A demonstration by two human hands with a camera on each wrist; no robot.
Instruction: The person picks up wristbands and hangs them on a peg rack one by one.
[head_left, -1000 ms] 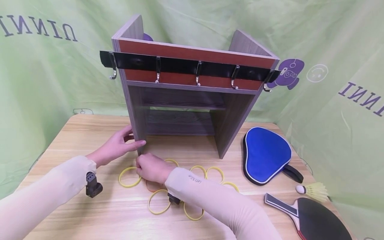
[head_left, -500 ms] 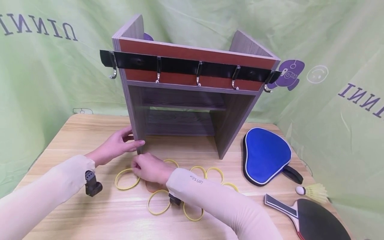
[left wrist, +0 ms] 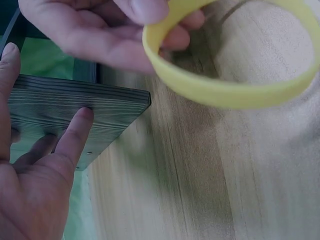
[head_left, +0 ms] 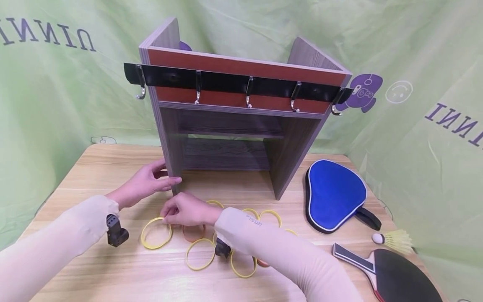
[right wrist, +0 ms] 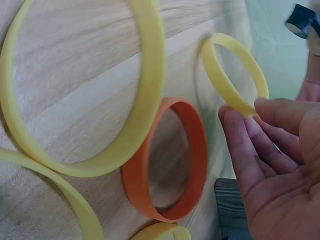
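My right hand (head_left: 166,216) pinches a yellow ring (head_left: 155,233) at its rim, tilting it off the wooden table (head_left: 94,176). The right wrist view shows the same ring (right wrist: 232,75) between thumb and fingers (right wrist: 250,145). An orange ring (head_left: 194,233) lies flat just right of it, among several more yellow rings (head_left: 200,253). My left hand (head_left: 166,174) rests with straight fingers (left wrist: 75,130) on the left side panel of a grey wooden cabinet (head_left: 171,138). In the left wrist view the held ring (left wrist: 230,85) hangs in front of that panel (left wrist: 75,110).
The cabinet carries a black rail with several metal hooks (head_left: 234,84) across its front. A blue paddle cover (head_left: 333,195), a table tennis paddle (head_left: 392,272) and a shuttlecock (head_left: 394,240) lie at the right. Green cloth (head_left: 56,105) surrounds the table.
My right hand has drawn the yellow ring to the left and towards me, uncovering the orange ring. The left hand has stayed on the cabinet panel.
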